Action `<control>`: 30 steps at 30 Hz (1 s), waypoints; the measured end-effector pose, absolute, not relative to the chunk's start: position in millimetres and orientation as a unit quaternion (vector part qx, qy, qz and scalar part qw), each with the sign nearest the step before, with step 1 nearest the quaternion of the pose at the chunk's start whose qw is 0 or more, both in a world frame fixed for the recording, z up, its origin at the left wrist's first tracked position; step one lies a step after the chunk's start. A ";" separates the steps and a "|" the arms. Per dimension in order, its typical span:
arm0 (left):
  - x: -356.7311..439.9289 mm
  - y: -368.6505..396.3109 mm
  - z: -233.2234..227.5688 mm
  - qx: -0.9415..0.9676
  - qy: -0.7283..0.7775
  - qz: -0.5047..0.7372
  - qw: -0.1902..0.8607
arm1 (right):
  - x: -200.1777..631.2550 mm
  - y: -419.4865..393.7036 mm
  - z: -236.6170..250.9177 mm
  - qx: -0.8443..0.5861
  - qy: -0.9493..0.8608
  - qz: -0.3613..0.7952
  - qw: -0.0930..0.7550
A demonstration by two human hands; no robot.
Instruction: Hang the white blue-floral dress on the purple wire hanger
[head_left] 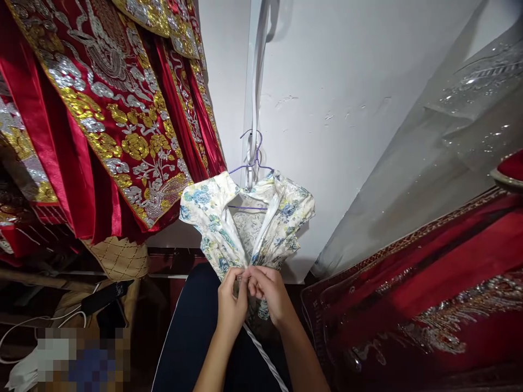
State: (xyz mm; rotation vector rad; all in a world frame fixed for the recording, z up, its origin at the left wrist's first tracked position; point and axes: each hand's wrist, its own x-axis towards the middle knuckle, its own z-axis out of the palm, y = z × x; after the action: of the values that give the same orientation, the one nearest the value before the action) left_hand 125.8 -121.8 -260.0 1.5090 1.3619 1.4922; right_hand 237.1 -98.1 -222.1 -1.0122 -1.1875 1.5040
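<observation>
A cream dress with blue and yellow flowers (212, 220) hangs by its shoulders on a thin purple wire hanger (258, 155). Its front gapes in a V, with the patterned inside of the back showing. At the bottom of the V, my left hand (232, 296) pinches one front edge between thumb and fingers. Right against it, my right hand (267, 291) pinches the other edge, with its remaining fingers curled. The fingertips of both hands meet, and whatever small fastening lies between them is hidden. Below the hands the cloth drops out of sight.
Red satin garments with gold and silver embroidery (134, 136) hang at the left. More red embroidered cloth (449, 299) and a clear plastic cover (392, 163) fill the right. Behind stands a white wall (327, 65). A black power bank (104, 296) with white cables lies lower left.
</observation>
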 end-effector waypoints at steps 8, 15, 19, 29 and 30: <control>146.1 -100.0 -267.9 0.622 0.499 0.532 0.285 | 244.7 2.3 -104.4 -0.290 -0.386 0.594 0.643; 129.4 -55.8 -256.0 0.699 0.464 0.472 0.271 | 243.3 13.6 -70.6 -0.262 -0.459 0.546 0.650; 105.7 -42.7 -188.4 0.681 0.415 0.547 0.253 | 234.1 -6.6 -86.7 -0.290 -0.521 0.511 0.619; 84.5 -12.5 -54.8 0.709 0.374 0.597 -0.038 | 233.7 14.4 -109.5 -0.369 -0.642 0.339 0.580; 73.6 -12.4 -53.8 0.671 0.382 0.633 -0.053 | 234.6 16.4 -124.3 -0.391 -0.641 0.337 0.568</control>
State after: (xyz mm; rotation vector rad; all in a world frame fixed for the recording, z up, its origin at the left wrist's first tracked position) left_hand 73.6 -12.4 -53.8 2.1830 1.2424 2.0573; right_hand 234.6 16.4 -124.3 -0.9194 -1.5062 0.7915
